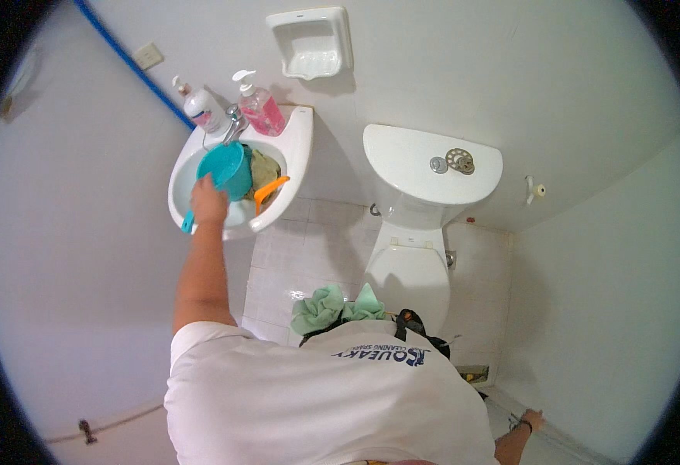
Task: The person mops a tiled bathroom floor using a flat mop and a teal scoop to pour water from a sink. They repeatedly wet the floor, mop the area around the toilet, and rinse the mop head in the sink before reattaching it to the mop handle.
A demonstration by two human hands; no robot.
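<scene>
My left hand (209, 200) is closed on the handle of a turquoise plastic dipper (236, 174), which rests in the white wall-side sink (301, 168) under the chrome faucet (235, 123). The handle's end pokes out beyond my hand. Beside the dipper in the basin lie a bunched olive-coloured cloth (265, 168) and an orange-handled tool (270, 187), its head hidden. My right hand (531, 419), with a dark band at the wrist, is away at the lower right near the wall; its fingers are too small to make out.
Two pump bottles, one with white content (205, 113) and one pink (265, 116), stand on the sink's back ledge. A toilet (409, 273) with a closed lid is ahead; round metal parts (460, 161) lie on its tank. Green cloths (318, 310) hang at my waist.
</scene>
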